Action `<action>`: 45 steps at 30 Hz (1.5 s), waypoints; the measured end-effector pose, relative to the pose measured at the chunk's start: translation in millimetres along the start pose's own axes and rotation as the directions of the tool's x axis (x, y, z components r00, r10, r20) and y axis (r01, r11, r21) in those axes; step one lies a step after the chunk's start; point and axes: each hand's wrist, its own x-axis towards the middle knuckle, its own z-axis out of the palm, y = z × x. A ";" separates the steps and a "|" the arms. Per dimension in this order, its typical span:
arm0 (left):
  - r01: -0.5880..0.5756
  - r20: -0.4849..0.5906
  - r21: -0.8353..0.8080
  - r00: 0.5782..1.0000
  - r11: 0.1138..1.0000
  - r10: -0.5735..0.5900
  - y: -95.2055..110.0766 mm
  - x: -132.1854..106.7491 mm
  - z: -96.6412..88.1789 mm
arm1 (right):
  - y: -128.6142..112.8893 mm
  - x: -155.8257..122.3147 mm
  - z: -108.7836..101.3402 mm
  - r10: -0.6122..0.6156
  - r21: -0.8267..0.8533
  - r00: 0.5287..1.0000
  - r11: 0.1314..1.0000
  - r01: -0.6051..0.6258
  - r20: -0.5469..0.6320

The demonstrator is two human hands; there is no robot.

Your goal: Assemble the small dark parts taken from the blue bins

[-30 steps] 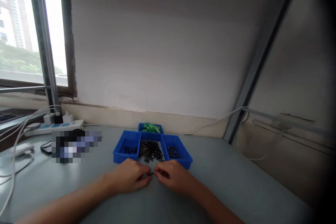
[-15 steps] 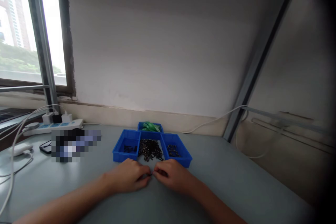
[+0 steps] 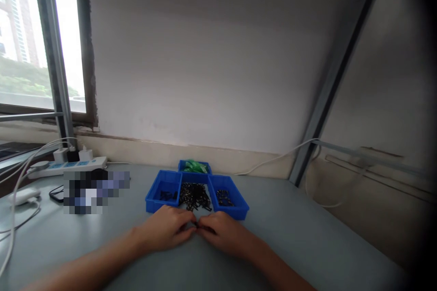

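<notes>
My left hand (image 3: 170,227) and my right hand (image 3: 222,233) meet fingertip to fingertip over the table, just in front of the bins. Each is closed in a pinch around a tiny dark piece (image 3: 196,224), too small and covered to name. Beyond my fingers lies a pile of small dark screw-like parts (image 3: 195,195). To its left a blue bin (image 3: 157,206) holds a few black pieces (image 3: 167,195). On the right, another blue bin (image 3: 238,212) contains small metallic parts (image 3: 224,198).
Behind the pile stands a third blue bin (image 3: 180,168) with green plastic (image 3: 194,166) in it. At the left are a power strip (image 3: 99,163) with plugs, white cables (image 3: 15,223), a white charger (image 3: 25,195) and a blurred-out item (image 3: 92,191). A grey metal post (image 3: 310,154) rises at the right.
My right hand's fingertips have closed in against the left hand's, narrowing the gap between them. The view has shifted slightly; the bins stay in place.
</notes>
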 end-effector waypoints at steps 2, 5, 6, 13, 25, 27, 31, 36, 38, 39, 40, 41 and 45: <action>-0.016 -0.010 -0.020 1.000 1.000 0.016 0.2 -0.1 -0.2 | 0.5 -0.2 0.7 -0.012 -0.009 1.000 1.000 0.012 0.001; -0.023 -0.020 -0.027 1.000 0.999 0.022 -0.9 0.1 0.9 | 1.8 -0.1 1.9 -0.026 0.000 1.000 1.000 0.026 0.005; -0.025 -0.021 -0.026 0.999 0.999 0.025 -1.4 0.2 1.5 | 2.0 0.0 2.2 -0.035 0.009 0.999 0.999 0.035 0.006; -0.053 -0.001 -0.033 0.999 0.998 0.053 -0.3 0.3 0.1 | 0.4 0.8 0.3 -0.042 0.033 0.999 0.999 0.042 0.015; -0.001 0.088 0.098 0.996 0.995 -0.008 0.8 0.7 4.6 | -0.4 0.2 -0.6 -0.013 -0.044 0.997 0.999 0.010 -0.073; -0.017 0.103 0.100 0.995 0.995 0.007 1.8 0.5 5.3 | -0.5 -0.1 1.4 -0.028 -0.042 0.997 0.999 0.024 -0.075; -0.036 0.107 0.113 0.994 0.993 0.024 2.6 0.2 4.9 | 0.4 -0.5 3.2 -0.039 -0.046 0.996 0.998 0.035 -0.085; -0.030 0.085 0.140 0.996 0.990 0.018 1.0 -0.4 3.8 | 1.8 -0.8 0.3 -0.004 -0.090 0.998 0.996 -0.001 -0.061; -0.024 0.086 0.143 0.996 0.989 0.011 0.7 -0.2 2.9 | 2.1 -1.1 -0.9 0.005 -0.116 0.999 0.993 -0.011 -0.054; -0.023 0.088 0.141 0.996 0.990 0.011 0.6 0.0 2.3 | 2.2 -1.3 -1.3 0.004 -0.125 0.999 0.992 -0.010 -0.047; -0.023 0.090 0.138 0.996 0.990 0.010 0.6 0.4 1.8 | 2.2 -1.4 -1.5 -0.001 -0.128 0.999 0.992 -0.004 -0.037; -0.021 0.090 0.136 0.996 0.990 0.009 0.5 0.7 1.2 | 2.1 -1.5 -1.6 -0.009 -0.128 1.000 0.992 0.006 -0.026; -0.008 0.076 0.109 0.997 0.994 0.000 0.7 1.9 -0.5 | 2.0 -1.7 -1.6 -0.032 -0.120 0.999 0.992 0.033 0.005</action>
